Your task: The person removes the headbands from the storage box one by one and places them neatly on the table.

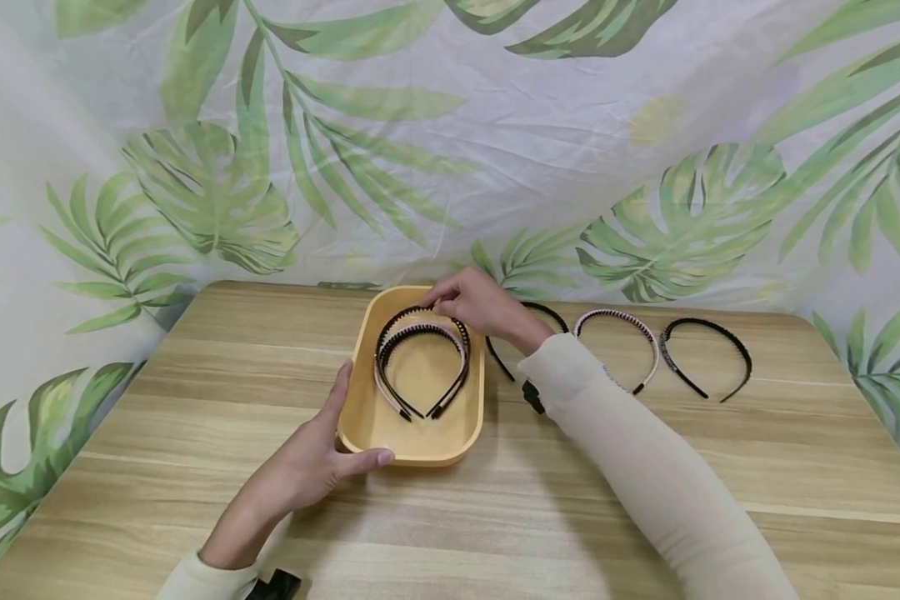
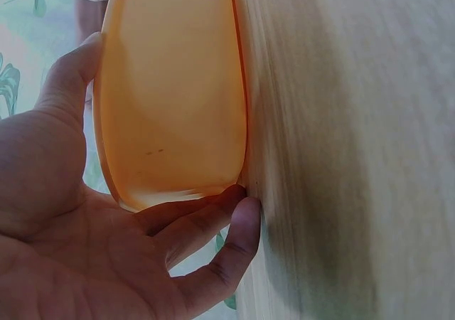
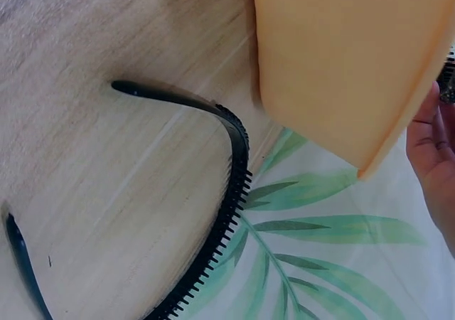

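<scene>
A yellow rectangular bin stands on the table, with several headbands lying nested inside it, one of them pale pink. My left hand grips its near-left corner, thumb at the front rim and fingers along the side. In the left wrist view, those fingers curl beneath the bin's outer wall. At the bin's far right corner, my right hand pinches a dark toothed headband at the top of its arc. Only part of this hand shows at the right edge of the right wrist view.
Right of the bin lie a black headband, partly behind the right forearm, a pink-and-black headband and a black one with a sparkly side. A leaf-print cloth hangs behind the wooden table.
</scene>
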Tool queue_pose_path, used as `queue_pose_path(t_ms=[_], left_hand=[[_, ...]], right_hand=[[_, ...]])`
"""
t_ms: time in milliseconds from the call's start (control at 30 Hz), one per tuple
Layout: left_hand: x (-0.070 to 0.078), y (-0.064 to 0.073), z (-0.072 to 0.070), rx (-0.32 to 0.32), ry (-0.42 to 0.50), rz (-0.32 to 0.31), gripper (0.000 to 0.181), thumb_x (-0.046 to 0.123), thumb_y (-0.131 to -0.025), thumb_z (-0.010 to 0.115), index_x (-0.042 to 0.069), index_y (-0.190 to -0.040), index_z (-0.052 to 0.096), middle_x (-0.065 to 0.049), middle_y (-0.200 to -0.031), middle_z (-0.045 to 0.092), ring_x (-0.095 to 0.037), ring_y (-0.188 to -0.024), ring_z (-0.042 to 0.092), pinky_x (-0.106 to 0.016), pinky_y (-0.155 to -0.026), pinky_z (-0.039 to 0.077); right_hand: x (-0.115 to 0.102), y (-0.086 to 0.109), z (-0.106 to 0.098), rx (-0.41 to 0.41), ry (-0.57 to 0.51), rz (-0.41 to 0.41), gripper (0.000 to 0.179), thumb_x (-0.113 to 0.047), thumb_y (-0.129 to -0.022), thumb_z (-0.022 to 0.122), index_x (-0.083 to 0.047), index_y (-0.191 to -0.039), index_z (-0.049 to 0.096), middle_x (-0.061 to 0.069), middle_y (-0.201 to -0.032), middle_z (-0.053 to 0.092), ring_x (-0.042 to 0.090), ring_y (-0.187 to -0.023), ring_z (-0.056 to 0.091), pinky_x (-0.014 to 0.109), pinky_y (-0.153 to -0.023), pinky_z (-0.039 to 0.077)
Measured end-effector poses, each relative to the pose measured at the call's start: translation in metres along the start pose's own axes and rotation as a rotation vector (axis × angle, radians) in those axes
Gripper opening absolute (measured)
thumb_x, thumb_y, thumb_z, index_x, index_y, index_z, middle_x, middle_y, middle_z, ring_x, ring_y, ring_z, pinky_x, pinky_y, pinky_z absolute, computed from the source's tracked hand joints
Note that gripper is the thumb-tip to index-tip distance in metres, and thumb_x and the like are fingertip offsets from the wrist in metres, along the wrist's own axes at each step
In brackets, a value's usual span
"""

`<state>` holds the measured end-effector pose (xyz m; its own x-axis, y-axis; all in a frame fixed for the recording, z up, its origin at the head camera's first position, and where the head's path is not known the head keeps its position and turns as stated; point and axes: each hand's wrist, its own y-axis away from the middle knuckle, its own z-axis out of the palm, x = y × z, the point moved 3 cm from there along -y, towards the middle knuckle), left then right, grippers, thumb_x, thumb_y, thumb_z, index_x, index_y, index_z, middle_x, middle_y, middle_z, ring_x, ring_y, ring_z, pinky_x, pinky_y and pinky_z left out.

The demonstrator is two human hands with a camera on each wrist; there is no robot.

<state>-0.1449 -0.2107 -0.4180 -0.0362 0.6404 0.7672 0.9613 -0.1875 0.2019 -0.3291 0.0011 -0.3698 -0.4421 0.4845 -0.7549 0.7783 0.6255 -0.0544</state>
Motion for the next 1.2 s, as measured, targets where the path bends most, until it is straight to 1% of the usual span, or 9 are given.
queue_pose_path(t_ms=[133,333,567,800,900,1033,1100,1200], left_hand=[[0.0,0.0,0.0,-0.001,0.004,0.011,0.131,0.044,-0.089,0.084,0.024,-0.167,-0.019,-0.032,-0.168,0.025,-0.04,-0.14,0.052,-0.06,-0.117,0.037],[0.001,0.0,-0.001,0.001,-0.006,0.001,0.131,0.044,-0.089,0.084,0.023,-0.167,-0.019,-0.034,-0.166,0.027,-0.041,-0.14,0.051,-0.06,-0.117,0.037],[0.001,0.0,0.0,0.001,-0.006,0.008,0.131,0.046,-0.089,0.084,0.023,-0.167,-0.018,-0.034,-0.166,0.027,-0.043,-0.142,0.049,-0.062,-0.117,0.037],[0.0,0.001,0.001,0.004,-0.015,0.005,0.131,0.045,-0.089,0.084,0.022,-0.167,-0.019,-0.034,-0.168,0.022,-0.046,-0.146,0.045,-0.063,-0.118,0.035],[0.0,0.001,0.001,0.003,-0.013,0.015,0.131,0.045,-0.089,0.083,0.021,-0.167,-0.02,-0.034,-0.169,0.019,-0.047,-0.146,0.043,-0.064,-0.119,0.034],[-0.001,0.001,0.001,0.003,-0.007,0.032,0.132,0.045,-0.089,0.083,0.019,-0.167,-0.02,-0.034,-0.169,0.018,-0.047,-0.146,0.044,-0.064,-0.119,0.033],[-0.001,0.001,0.002,0.004,-0.003,0.034,0.132,0.045,-0.089,0.084,0.019,-0.167,-0.02,-0.034,-0.169,0.018,-0.047,-0.146,0.043,-0.064,-0.119,0.033],[-0.001,0.001,0.002,0.003,0.002,0.034,0.132,0.045,-0.089,0.084,0.019,-0.167,-0.02,-0.033,-0.169,0.018,-0.047,-0.147,0.043,-0.064,-0.119,0.032]], right_hand=[[-0.002,0.004,-0.004,0.007,-0.006,-0.006,0.025,-0.001,-0.101,0.063,-0.006,-0.119,0.08,0.012,-0.131,0.073,0.026,-0.115,0.065,0.037,-0.096,0.053],[-0.008,0.013,-0.011,0.023,-0.017,-0.037,0.024,-0.002,-0.101,0.064,-0.004,-0.119,0.079,0.013,-0.129,0.075,0.025,-0.109,0.065,0.035,-0.092,0.052],[-0.01,0.026,-0.024,0.053,-0.012,-0.032,0.024,-0.005,-0.102,0.064,-0.007,-0.12,0.08,0.01,-0.128,0.075,0.024,-0.106,0.066,0.035,-0.088,0.052],[-0.008,0.043,-0.036,0.058,-0.003,-0.02,0.025,-0.005,-0.103,0.062,-0.009,-0.121,0.079,0.009,-0.124,0.076,0.023,-0.109,0.068,0.035,-0.089,0.055],[-0.007,0.051,-0.041,0.062,-0.014,-0.004,0.026,-0.005,-0.103,0.062,-0.009,-0.122,0.079,0.009,-0.125,0.075,0.024,-0.109,0.067,0.037,-0.088,0.055],[-0.005,0.06,-0.046,0.07,-0.016,0.012,0.026,-0.005,-0.103,0.063,-0.009,-0.123,0.078,0.009,-0.127,0.075,0.025,-0.113,0.066,0.041,-0.094,0.055],[-0.004,0.066,-0.049,0.076,-0.002,0.007,0.025,-0.005,-0.103,0.064,-0.009,-0.123,0.078,0.01,-0.127,0.075,0.026,-0.115,0.066,0.043,-0.097,0.054],[0.0,0.074,-0.052,0.089,0.023,0.0,0.025,-0.004,-0.102,0.064,-0.007,-0.123,0.078,0.012,-0.126,0.075,0.027,-0.114,0.067,0.044,-0.098,0.055]])
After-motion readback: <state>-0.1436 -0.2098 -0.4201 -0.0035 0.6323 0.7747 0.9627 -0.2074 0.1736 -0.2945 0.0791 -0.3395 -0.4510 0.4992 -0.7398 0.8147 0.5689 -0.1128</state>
